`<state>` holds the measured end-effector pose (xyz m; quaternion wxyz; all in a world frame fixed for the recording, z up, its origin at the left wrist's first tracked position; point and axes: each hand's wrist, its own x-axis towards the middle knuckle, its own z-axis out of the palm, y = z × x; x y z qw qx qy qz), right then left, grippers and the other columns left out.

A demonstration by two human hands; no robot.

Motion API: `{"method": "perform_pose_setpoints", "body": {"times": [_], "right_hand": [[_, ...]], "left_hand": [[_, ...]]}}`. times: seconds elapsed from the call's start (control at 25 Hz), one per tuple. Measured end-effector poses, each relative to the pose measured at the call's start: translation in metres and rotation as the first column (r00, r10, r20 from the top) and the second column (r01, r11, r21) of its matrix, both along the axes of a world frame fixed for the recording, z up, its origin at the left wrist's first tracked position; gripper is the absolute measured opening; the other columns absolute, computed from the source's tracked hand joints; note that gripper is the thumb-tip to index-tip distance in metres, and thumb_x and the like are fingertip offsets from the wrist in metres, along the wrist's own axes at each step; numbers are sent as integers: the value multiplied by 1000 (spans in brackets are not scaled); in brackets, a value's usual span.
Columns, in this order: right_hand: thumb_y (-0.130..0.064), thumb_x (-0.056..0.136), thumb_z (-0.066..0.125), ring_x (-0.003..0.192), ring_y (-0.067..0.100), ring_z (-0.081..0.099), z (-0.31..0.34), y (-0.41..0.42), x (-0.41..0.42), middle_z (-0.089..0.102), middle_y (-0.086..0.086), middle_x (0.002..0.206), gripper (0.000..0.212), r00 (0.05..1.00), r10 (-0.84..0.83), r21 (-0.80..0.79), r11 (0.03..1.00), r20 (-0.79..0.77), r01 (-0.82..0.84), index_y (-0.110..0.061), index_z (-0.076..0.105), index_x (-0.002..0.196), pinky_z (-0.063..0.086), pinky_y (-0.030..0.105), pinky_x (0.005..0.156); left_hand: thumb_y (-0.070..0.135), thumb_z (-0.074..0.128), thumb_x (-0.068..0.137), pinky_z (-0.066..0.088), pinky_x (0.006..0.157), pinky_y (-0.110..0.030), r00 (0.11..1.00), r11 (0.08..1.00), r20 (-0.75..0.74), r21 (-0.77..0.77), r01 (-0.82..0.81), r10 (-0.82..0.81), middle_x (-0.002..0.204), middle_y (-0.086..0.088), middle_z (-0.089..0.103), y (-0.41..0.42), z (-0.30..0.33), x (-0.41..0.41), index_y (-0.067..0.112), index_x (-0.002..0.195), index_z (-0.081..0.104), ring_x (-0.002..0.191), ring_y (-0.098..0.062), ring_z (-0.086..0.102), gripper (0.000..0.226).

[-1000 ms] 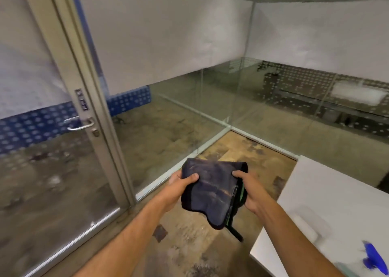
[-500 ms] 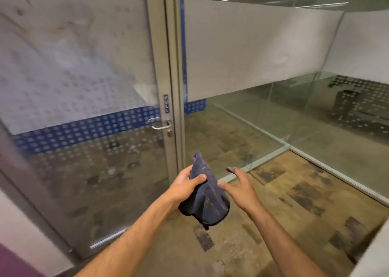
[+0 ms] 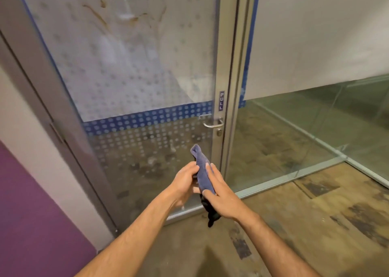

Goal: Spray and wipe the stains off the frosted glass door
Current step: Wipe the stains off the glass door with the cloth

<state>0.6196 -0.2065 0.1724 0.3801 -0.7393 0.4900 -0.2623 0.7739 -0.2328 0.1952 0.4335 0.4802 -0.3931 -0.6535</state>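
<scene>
Both hands fold blue cloth (image 3: 202, 171): left hand (image 3: 185, 182) fingers curled gripping, right hand (image 3: 221, 194) fingers pinching. Square pad first, then brown stains (image 3: 117, 17) on frosted glass door (image 3: 126, 70).

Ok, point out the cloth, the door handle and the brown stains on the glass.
cloth (image 3: 202, 172), head view, folded middle.
door handle (image 3: 212, 125), head view, lever bar.
brown stains (image 3: 99, 16), head view, long streak up high.

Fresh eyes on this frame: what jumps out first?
Brown streaky stains smear the upper part of the frosted glass door, above its blue dotted band. Low in the centre, the left hand and right hand hold a folded blue cloth between them, in front of the door's lower glass. A metal handle sits on the door's right edge under a PULL label.
</scene>
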Motion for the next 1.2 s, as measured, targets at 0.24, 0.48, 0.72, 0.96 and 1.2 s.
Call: {"method": "perform_pose_setpoints", "body": {"times": [0.24, 0.48, 0.72, 0.96, 1.2], "right_hand": [[-10, 80, 40, 107, 13, 70, -17, -55, 38, 74, -1, 125, 65, 799, -112, 289, 954, 591, -80, -32, 60, 138, 56, 27, 87], [-15, 87, 42, 107, 32, 68, -14, -123, 68, 73, 24, 117, 50, 616, -72, 298, 915, 784, -272, -19, 65, 131, 56, 32, 89], [0, 93, 40, 86, 23, 58, 15, -216, 47, 69, 11, 89, 30, 759, -199, 301, 954, 620, 4, 4, 69, 99, 46, 33, 73], [-16, 79, 47, 57, 11, 46, 52, -271, 28, 50, -11, 57, 25, 859, -198, 341, 940, 473, 29, -18, 65, 62, 38, 24, 50], [-18, 76, 53, 69, 10, 57, 75, -290, 61, 67, 0, 76, 24, 942, 188, 296, 916, 278, -271, -16, 75, 82, 46, 25, 62]], "left_hand": [[-6, 48, 97, 58, 58, -28, 993, 998, 111, -35, -45, 49, 81, -3, 71, -24, -21, 37, 8, 130, 64, 67, -13, 65, 39], [2, 67, 94, 54, 58, -28, 954, 974, 199, -64, -215, 224, 80, -5, 70, -78, -14, 67, 8, 116, 59, 66, -13, 69, 25], [-4, 44, 88, 39, 56, -24, 849, 952, 430, -142, -272, 306, 65, -2, 56, -137, -3, 99, 15, 68, 59, 63, -16, 50, 31], [4, 60, 92, 45, 72, -24, 864, 977, 458, -67, -200, 209, 96, -9, 69, -170, -20, 115, 15, 109, 69, 82, -14, 58, 23], [2, 79, 92, 51, 107, -25, 861, 923, 483, -239, 303, -158, 145, 8, 61, -200, -37, 101, 18, 153, 47, 132, -2, 60, 71]]}}
